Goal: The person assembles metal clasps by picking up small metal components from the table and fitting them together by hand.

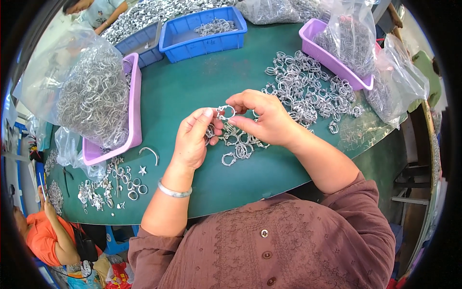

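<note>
Above the green table, a silver-grey metal ring is held between my two hands. The thumb and fingers of my left hand pinch its left side, and a few more rings rest against the curled fingers below. From the right, the thumb and fingertips of my right hand close around the same ring. Beneath both hands lies a small group of loose rings. A larger heap of similar rings spreads out beyond my right hand.
Purple baskets with bagged rings flank the table. Blue bins stand at the back. Small rings, a star piece and a curved strip lie left. Other people sit at far left and lower left.
</note>
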Available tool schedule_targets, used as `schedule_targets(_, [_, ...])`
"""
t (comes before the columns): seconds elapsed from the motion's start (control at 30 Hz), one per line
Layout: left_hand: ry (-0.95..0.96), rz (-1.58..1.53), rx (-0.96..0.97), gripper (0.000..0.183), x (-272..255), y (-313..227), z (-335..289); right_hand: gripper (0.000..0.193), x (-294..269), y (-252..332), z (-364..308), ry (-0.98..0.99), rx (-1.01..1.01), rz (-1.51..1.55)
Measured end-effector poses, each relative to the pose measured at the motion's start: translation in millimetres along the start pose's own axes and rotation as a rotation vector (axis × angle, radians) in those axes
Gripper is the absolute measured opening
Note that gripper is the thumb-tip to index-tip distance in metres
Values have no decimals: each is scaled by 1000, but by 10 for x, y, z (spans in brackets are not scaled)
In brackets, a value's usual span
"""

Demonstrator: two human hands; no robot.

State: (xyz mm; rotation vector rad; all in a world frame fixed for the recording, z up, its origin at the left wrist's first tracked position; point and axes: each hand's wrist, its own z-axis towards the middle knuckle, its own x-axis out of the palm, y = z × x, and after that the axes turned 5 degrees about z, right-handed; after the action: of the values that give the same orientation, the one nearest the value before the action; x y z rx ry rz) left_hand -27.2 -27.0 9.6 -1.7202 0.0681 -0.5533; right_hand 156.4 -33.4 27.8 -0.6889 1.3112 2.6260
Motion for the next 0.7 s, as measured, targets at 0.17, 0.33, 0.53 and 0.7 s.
schedule_targets(0.17, [0, 33, 0, 25, 5, 8, 3, 27, 20, -40, -18, -10, -3, -16])
schedule_targets(0.33, [1, 38, 6, 21, -13, 31, 4, 27, 23, -34, -16, -9, 3, -5])
schedule_targets(0.53, [-5, 43, 4, 21, -15, 33, 3, 27, 25, -30, -13, -14, 1, 18])
schedule_targets(0.7, [-9, 23, 0, 22, -1, 20, 5, 26, 25, -39, -9, -18, -4, 24])
